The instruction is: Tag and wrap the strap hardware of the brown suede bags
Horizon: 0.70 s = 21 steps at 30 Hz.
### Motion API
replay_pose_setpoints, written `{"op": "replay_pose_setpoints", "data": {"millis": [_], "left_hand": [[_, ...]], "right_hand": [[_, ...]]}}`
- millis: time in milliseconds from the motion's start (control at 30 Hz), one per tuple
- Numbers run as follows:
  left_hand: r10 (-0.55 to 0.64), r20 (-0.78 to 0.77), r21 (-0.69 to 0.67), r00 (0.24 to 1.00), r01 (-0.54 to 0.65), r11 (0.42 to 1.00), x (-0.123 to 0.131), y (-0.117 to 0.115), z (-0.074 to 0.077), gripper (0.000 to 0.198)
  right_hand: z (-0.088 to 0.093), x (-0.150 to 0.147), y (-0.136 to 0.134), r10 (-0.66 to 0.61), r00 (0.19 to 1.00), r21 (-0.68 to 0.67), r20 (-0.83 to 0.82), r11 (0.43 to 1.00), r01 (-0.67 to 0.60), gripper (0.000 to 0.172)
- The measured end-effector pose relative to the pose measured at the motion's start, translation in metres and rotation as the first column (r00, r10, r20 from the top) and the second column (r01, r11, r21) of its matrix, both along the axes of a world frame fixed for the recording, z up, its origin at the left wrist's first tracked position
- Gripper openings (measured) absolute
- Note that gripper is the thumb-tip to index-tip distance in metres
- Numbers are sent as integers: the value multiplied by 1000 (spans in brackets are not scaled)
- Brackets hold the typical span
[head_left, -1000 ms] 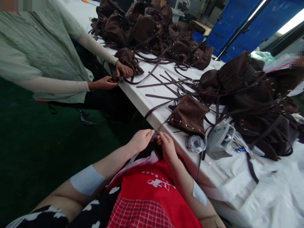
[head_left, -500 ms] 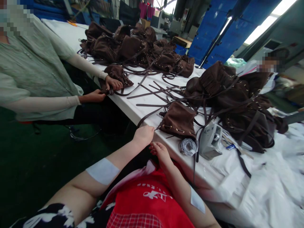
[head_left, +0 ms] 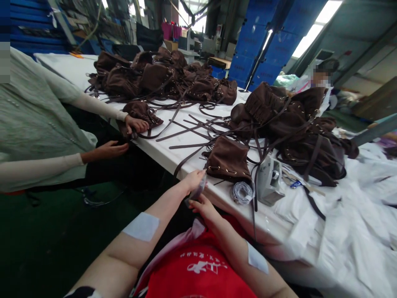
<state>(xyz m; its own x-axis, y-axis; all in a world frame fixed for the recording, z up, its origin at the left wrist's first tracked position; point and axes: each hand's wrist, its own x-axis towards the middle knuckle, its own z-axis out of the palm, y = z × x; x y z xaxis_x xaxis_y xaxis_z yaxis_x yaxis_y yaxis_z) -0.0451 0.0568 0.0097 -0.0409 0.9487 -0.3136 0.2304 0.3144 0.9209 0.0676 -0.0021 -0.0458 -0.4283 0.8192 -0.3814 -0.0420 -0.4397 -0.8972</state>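
My left hand (head_left: 192, 180) is at the near edge of the white table (head_left: 173, 154), fingers pinched on a thin, pale strip of tape that hangs down. My right hand (head_left: 202, 205) is just below it, fingers curled on the lower end of the same strip. A brown suede drawstring pouch (head_left: 228, 159) with gold eyelets lies on the table just beyond my hands, its dark strap (head_left: 186, 159) trailing over the edge. A roll of pale tape (head_left: 242, 192) and a grey tape dispenser (head_left: 268, 180) sit to the right of the pouch.
Piles of brown suede bags (head_left: 161, 76) and fringed bags (head_left: 297, 124) cover the table, with loose straps between. A person in a pale green top (head_left: 34, 124) on the left handles a pouch (head_left: 139, 112). White sheets (head_left: 350, 223) lie at the right. Another person sits far right.
The camera has tilted up, showing more of the room. My left hand has moved from the table edge to pinch the pale strip, and my right hand now holds its lower end.
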Motion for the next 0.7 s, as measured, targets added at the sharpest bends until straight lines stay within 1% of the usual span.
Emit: {"op": "replay_pose_setpoints", "data": {"millis": [100, 167, 233, 300, 400, 467, 533, 600, 700], "left_hand": [[15, 186, 9, 983, -17, 1000, -7, -9, -1, 44], [29, 258, 4, 966, -31, 1000, -17, -20, -4, 45], [13, 317, -41, 948, 1, 999, -29, -36, -8, 49], [-49, 386, -117, 921, 101, 988, -40, -55, -12, 57], [-150, 509, -207, 848, 289, 935, -50, -86, -18, 67], [-156, 610, -250, 777, 375, 893, -52, -105, -22, 67], [-115, 695, -291, 710, 424, 858, -52, -118, -26, 65], [-68, 721, -311, 690, 409, 858, -51, -127, -27, 61], [-32, 704, -294, 709, 332, 896, -47, -133, -24, 48]], "right_hand": [[-1, -2, 0, 35, 995, -46, -96, 998, -40, 44], [2, -2, 0, 34, 985, -77, -169, 996, -47, 47], [8, 0, 0, -3, 970, -124, -244, 992, -28, 47], [15, 3, 1, -45, 947, -167, -317, 986, -9, 45], [23, 6, 3, -60, 925, -200, -374, 980, -17, 42], [25, 7, 5, -79, 926, -215, -368, 977, -2, 41], [25, 6, 6, -115, 927, -225, -356, 974, 35, 39], [24, 5, 8, -137, 927, -232, -348, 971, 56, 37], [22, 5, 8, -127, 940, -242, -317, 969, 50, 35]]}}
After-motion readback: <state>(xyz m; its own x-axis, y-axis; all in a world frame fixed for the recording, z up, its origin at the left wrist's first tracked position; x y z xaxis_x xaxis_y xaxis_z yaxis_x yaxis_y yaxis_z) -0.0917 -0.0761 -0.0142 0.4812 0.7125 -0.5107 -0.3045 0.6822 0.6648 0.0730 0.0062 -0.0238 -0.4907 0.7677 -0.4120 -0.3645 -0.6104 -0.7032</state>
